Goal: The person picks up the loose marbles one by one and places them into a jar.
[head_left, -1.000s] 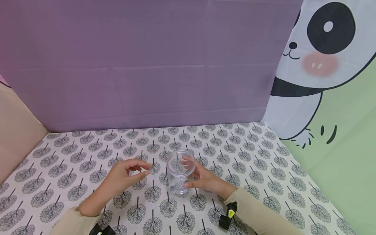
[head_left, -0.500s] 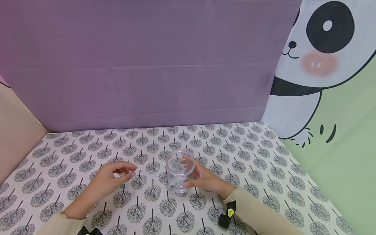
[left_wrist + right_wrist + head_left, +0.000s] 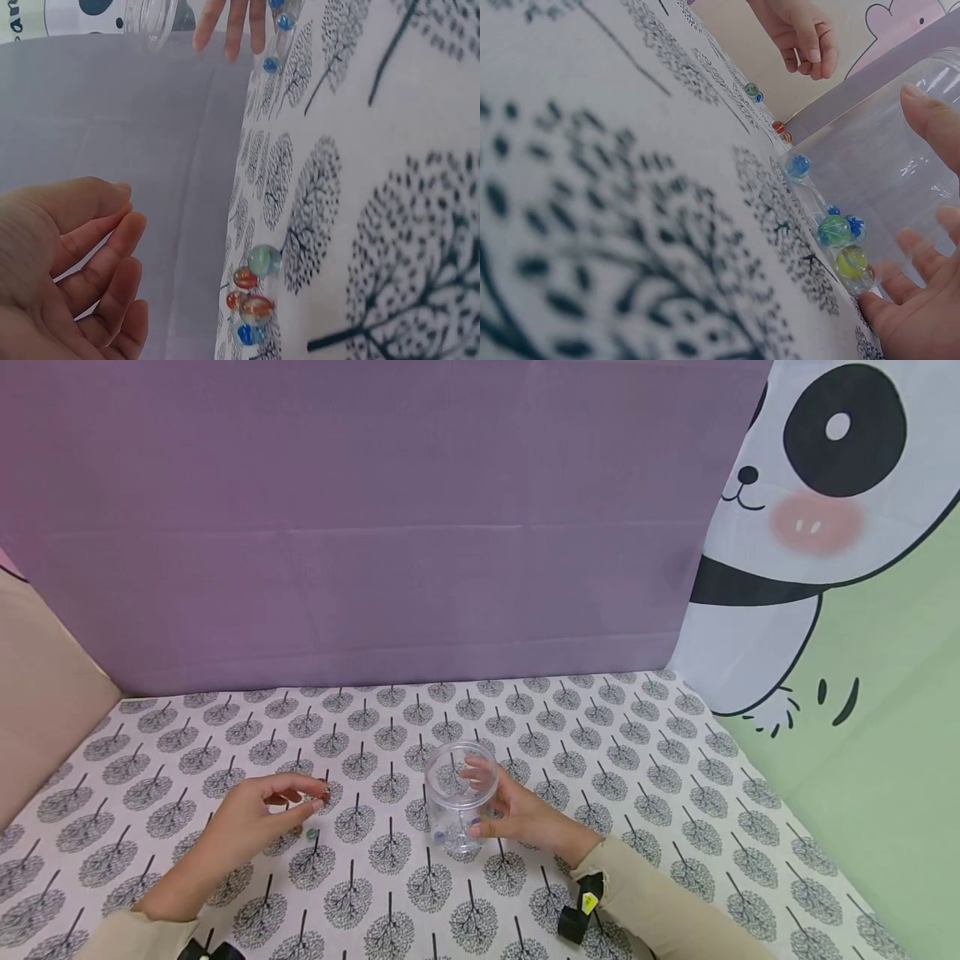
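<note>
Our right hand (image 3: 525,817) wraps its fingers round the jar (image 3: 460,797). Our left hand (image 3: 255,814) hangs loose, holding nothing, over the marbles (image 3: 251,292).

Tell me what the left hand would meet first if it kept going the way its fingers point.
Probably the loose marbles on the tablecloth just past the left hand; depth is unclear.

Open cloth (image 3: 622,752) lies all round; only the jar (image 3: 461,795) and marbles (image 3: 253,289) obstruct
</note>
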A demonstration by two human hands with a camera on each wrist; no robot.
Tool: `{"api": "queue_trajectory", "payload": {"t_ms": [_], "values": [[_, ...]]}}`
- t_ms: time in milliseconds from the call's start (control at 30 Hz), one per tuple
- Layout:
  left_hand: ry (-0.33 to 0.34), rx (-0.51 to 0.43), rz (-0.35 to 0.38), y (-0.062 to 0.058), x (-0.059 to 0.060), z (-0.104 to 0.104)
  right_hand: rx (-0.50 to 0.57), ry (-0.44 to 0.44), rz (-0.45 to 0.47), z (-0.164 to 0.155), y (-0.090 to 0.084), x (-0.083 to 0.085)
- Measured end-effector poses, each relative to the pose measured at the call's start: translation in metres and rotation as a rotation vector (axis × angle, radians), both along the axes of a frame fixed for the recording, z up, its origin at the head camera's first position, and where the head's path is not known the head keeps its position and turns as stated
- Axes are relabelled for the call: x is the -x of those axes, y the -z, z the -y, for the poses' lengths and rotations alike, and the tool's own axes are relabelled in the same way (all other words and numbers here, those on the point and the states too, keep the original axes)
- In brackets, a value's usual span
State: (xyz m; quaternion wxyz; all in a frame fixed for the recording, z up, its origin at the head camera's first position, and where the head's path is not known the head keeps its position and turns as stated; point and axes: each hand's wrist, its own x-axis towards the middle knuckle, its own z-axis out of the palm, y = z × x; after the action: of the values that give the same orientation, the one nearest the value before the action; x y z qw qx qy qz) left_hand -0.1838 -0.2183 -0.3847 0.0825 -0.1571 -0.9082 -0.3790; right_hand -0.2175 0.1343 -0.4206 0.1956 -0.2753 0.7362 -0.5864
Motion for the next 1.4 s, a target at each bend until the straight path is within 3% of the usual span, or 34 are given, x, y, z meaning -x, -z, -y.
{"api": "queue_trajectory", "payload": {"t_ms": [533,1167,1400], "values": [[-0.045,0.020,0.056,0.005,0.001,0.022,-0.009,0.000,-0.012,-0.001,0.000,-0.001],[0.034,-0.030,0.112,0.023,0.008,0.039,-0.018,0.002,-0.017,-0.002,0.000,-0.001],[0.088,-0.076,0.195,0.028,0.011,0.043,-0.001,-0.007,0.003,-0.002,0.000,-0.001]]}}
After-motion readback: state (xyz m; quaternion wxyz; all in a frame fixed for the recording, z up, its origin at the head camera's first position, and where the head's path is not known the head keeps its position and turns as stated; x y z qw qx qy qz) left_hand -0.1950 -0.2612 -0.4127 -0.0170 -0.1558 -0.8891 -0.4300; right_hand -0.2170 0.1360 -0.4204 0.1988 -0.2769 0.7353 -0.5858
